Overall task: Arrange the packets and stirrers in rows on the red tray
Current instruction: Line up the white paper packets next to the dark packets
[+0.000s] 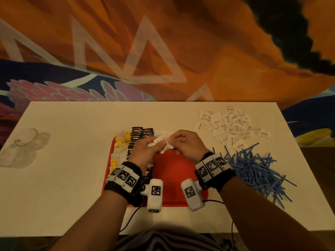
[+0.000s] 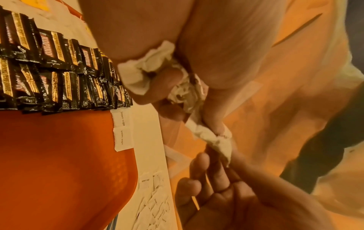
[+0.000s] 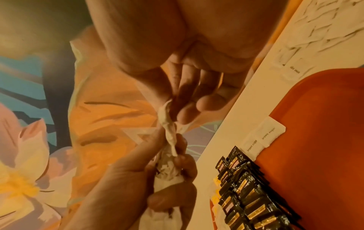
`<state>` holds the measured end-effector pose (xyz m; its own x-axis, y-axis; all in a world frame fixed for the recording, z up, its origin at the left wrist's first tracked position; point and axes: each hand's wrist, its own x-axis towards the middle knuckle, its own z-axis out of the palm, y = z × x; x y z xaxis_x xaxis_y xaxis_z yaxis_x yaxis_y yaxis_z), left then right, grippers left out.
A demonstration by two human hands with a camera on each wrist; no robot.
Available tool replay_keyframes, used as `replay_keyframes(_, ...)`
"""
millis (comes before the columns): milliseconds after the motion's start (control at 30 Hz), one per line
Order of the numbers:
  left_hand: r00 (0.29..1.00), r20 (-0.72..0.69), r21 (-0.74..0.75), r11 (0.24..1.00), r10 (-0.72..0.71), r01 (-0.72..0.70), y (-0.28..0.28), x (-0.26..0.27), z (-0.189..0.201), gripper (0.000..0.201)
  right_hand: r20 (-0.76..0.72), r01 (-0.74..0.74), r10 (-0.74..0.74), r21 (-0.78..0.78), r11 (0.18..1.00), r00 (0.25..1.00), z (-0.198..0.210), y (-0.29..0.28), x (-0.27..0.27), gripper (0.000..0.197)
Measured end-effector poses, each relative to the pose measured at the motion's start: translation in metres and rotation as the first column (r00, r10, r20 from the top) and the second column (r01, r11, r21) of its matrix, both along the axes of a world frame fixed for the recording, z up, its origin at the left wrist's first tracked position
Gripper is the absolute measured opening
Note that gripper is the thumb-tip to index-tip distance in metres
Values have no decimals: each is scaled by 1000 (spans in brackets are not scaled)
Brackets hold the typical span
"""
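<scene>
packets filled only the red tray (image 1: 174, 171)'s left side: tea bags (image 1: 117, 153) and black coffee sachets (image 1: 139, 134) in rows, 2 brown sugar packets (image 2: 122, 130) begun. left hand (image 1: 143, 151) and right hand (image 1: 186, 144) pinched a bunch of sugar packets (image 1: 159, 142) above it. sugar pile (image 1: 228, 125) and blue stirrers (image 1: 253, 169) waited on the bench (image 1: 72, 178).

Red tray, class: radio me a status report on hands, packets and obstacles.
Left hand grips a bunch of white packets; right hand pinches one from it. Red tray: two sugar packets down, right half bare. Nothing in the way.
</scene>
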<state>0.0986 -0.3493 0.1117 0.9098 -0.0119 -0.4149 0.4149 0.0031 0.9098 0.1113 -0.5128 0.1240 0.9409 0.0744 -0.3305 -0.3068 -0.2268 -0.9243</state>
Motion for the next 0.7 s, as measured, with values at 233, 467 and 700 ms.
replay_keyframes(233, 999, -19, -72, 997, 39, -40, 4, -2, 1, 17, -24, -28, 31, 135, 990, 999, 2, 3, -4, 21)
replay_keyframes(467, 1000, 17, -57, 998, 19, -18, 8, 0, -3, 20, -47, 22, -13, 185, 983, 999, -7, 6, 0, 24)
replay_keyframes(700, 999, 41, -7, 1000, -7, 7, 12, 3, -5, 15, -112, 209, -183, 310, 927, 977, -20, 11, 0, 10)
